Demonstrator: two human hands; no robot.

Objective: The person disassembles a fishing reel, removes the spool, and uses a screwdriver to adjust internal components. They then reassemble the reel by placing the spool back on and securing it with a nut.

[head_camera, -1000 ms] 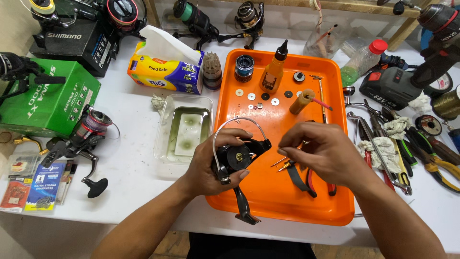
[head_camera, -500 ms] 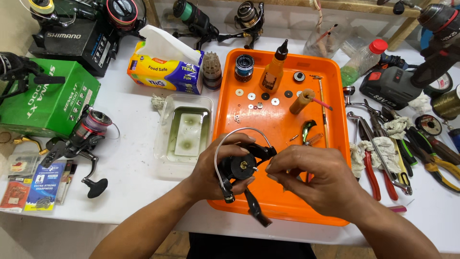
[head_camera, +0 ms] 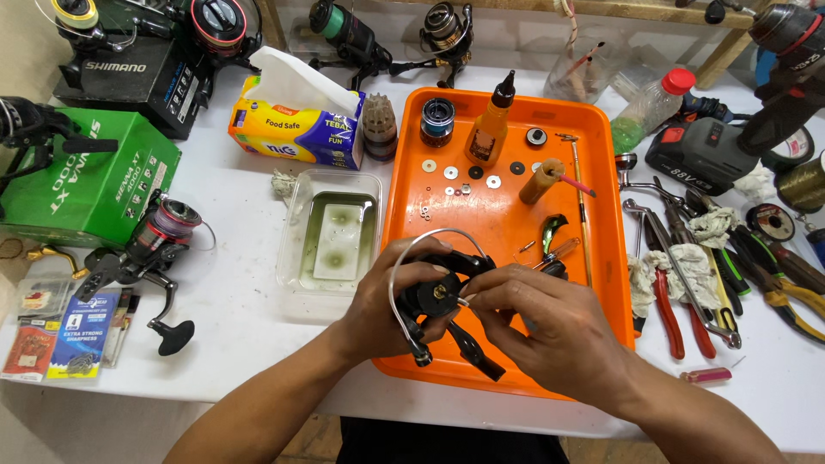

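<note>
My left hand (head_camera: 378,314) grips a black fishing reel body (head_camera: 438,301) with a wire bail arm, held low over the front of the orange tray (head_camera: 601,249). My right hand (head_camera: 537,322) is at the reel's right side, fingertips pinched on a small part at its brass centre; what the fingers pinch is too small to tell. Several washers and small rings (head_camera: 460,176) lie on the tray beyond the hands, with an amber oil bottle (head_camera: 490,129), a spool (head_camera: 437,119) and a small brown tube (head_camera: 543,180).
A clear tub of greenish liquid (head_camera: 331,236) stands left of the tray. Another reel (head_camera: 146,249) lies at the left by a green box (head_camera: 82,176). Pliers and rags (head_camera: 687,258) crowd the right side. A tissue box (head_camera: 296,129) sits behind.
My right hand left the tray floor beside the reel and came in against the reel's centre. My left hand tilted the reel slightly and drew it nearer.
</note>
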